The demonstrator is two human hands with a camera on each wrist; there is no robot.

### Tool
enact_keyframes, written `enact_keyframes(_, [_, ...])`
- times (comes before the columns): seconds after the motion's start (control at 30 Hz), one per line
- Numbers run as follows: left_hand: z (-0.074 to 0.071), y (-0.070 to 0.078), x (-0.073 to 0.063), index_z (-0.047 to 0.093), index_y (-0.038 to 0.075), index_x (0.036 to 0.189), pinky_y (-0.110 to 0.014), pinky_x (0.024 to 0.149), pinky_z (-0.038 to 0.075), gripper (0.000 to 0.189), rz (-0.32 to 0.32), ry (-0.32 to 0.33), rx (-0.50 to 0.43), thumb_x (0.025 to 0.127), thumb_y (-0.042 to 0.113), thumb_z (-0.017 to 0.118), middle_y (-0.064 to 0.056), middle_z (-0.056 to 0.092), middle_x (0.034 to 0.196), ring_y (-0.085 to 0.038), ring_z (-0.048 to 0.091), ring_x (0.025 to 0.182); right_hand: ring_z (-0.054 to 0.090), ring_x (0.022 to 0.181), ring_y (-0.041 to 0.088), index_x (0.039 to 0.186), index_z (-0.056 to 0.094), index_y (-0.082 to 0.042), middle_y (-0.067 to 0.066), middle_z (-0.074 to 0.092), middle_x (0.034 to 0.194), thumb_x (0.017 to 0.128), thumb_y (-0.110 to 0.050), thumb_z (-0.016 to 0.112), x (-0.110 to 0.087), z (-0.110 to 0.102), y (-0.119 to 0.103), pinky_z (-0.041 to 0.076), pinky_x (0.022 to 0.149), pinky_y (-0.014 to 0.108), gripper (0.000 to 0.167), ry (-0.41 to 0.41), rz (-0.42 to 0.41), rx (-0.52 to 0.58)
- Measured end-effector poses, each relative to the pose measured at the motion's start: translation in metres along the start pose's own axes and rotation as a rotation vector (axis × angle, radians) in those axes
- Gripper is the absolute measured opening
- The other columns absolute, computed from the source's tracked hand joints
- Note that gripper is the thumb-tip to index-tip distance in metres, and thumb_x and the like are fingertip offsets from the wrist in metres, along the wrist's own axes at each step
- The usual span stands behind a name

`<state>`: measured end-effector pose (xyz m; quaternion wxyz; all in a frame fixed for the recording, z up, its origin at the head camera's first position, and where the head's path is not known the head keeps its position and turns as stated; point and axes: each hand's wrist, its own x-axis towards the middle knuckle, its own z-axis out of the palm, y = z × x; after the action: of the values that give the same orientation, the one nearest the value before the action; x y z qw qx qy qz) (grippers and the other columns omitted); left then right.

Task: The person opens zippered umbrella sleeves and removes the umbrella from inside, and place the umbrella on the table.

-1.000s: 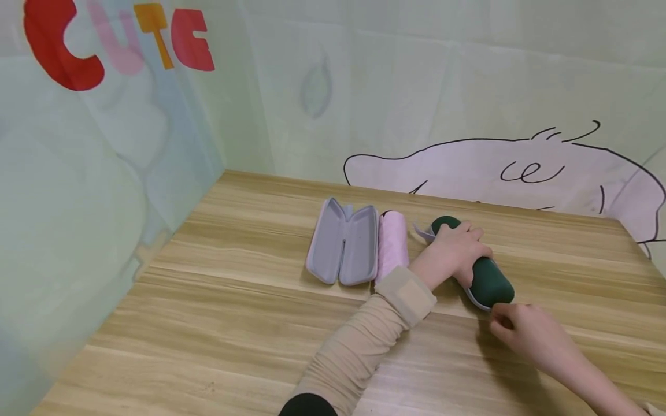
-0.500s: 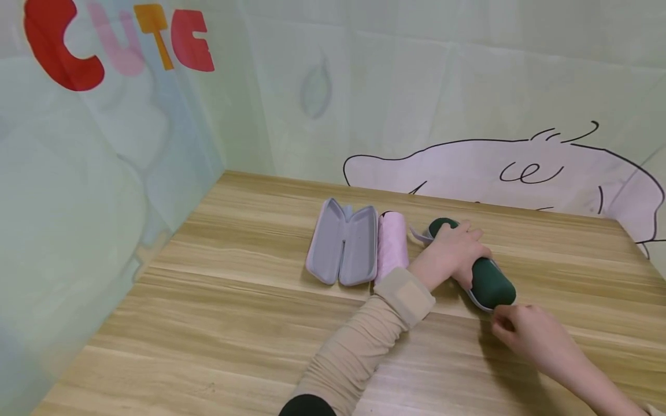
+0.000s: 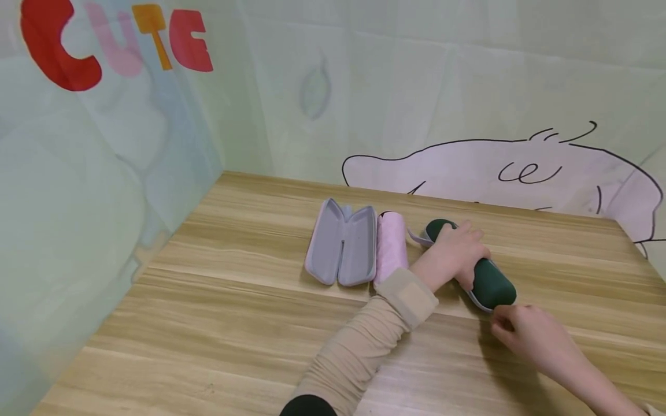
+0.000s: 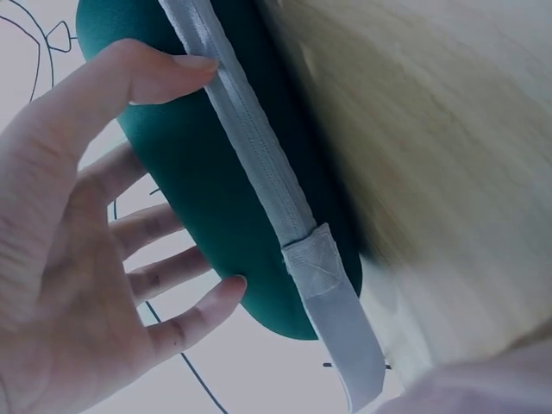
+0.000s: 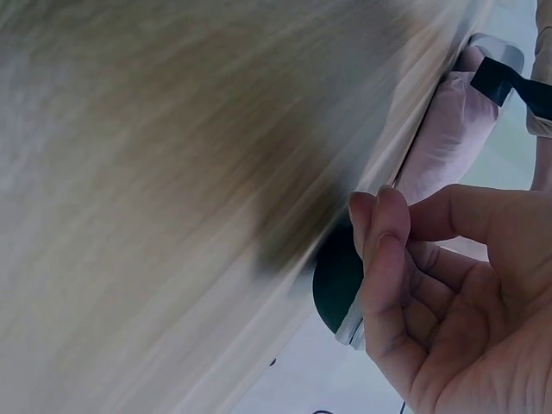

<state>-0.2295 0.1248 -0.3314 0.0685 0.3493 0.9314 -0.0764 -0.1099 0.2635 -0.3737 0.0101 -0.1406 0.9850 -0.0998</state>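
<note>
A dark green zippered glasses case (image 3: 493, 284) lies slantwise on the wooden table. Over its middle, my left hand (image 3: 455, 253) grips it from above. In the left wrist view the thumb rests on the light grey zipper (image 4: 263, 164), the other fingers on the far side. A loose grey loop (image 4: 352, 345) hangs from the far end. My right hand (image 3: 536, 335) is at the near end, thumb and forefinger pinched together by the end of the zipper; the zipper pull between them is hidden. Just left lie a pink fabric roll (image 3: 391, 245) and an opened grey-lined case (image 3: 325, 248).
The wooden table (image 3: 218, 323) runs up to a printed cloth backdrop (image 3: 416, 86) behind and another along the left. The pink roll and opened case stand side by side, close to my left wrist (image 3: 408, 294).
The green case has shifted very slightly, its far end a little to the left. Both hands keep nearly the same places and holds.
</note>
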Motion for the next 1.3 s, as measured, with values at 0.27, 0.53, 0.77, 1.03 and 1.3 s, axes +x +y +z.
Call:
enact_keyframes(0.27, [-0.0042, 0.0049, 0.0031, 0.054, 0.051, 0.124, -0.036, 0.104, 0.032, 0.054, -0.024, -0.031, 0.018, 0.074, 0.053, 0.074, 0.019, 0.045, 0.136, -0.009, 0.028, 0.129, 0.035, 0.051, 0.006, 0.070, 0.062, -0.019, -0.010, 0.042, 0.055, 0.082, -0.012, 0.069, -0.0001, -0.0003, 0.0012, 0.026, 0.048, 0.022, 0.015, 0.026, -0.009, -0.015])
enact_keyframes(0.53, [-0.0067, 0.0063, 0.0058, 0.054, 0.052, 0.123, -0.034, 0.104, 0.031, 0.052, -0.033, -0.059, 0.018, 0.075, 0.052, 0.074, 0.020, 0.044, 0.136, -0.009, 0.027, 0.129, 0.035, 0.051, 0.006, 0.072, 0.064, -0.018, -0.010, 0.042, 0.055, 0.082, -0.012, 0.068, 0.0001, -0.0010, 0.0016, 0.027, 0.048, 0.022, 0.013, 0.032, -0.007, -0.014])
enact_keyframes(0.77, [-0.0070, 0.0069, 0.0072, 0.055, 0.052, 0.122, -0.033, 0.103, 0.031, 0.051, -0.035, -0.065, 0.028, 0.074, 0.053, 0.074, 0.020, 0.044, 0.136, -0.008, 0.028, 0.128, 0.035, 0.051, 0.006, 0.071, 0.062, -0.020, -0.010, 0.041, 0.054, 0.082, -0.013, 0.068, 0.0004, -0.0020, -0.0005, 0.026, 0.047, 0.022, 0.015, 0.028, -0.002, -0.016])
enact_keyframes(1.03, [-0.0082, 0.0090, 0.0074, 0.054, 0.052, 0.124, -0.034, 0.104, 0.031, 0.054, -0.040, -0.076, 0.045, 0.074, 0.056, 0.073, 0.020, 0.043, 0.137, -0.009, 0.027, 0.131, 0.035, 0.050, 0.007, 0.069, 0.060, -0.020, -0.010, 0.040, 0.054, 0.082, -0.013, 0.068, 0.0010, -0.0021, -0.0033, 0.026, 0.047, 0.023, 0.017, 0.032, -0.002, -0.014])
enact_keyframes(1.3, [-0.0091, 0.0106, 0.0075, 0.053, 0.051, 0.126, -0.035, 0.106, 0.031, 0.056, -0.051, -0.095, 0.046, 0.074, 0.057, 0.073, 0.020, 0.042, 0.139, -0.009, 0.024, 0.134, 0.035, 0.050, 0.007, 0.067, 0.060, -0.019, -0.010, 0.039, 0.053, 0.080, -0.011, 0.067, 0.0015, -0.0003, -0.0057, 0.026, 0.047, 0.023, 0.017, 0.049, -0.002, -0.004])
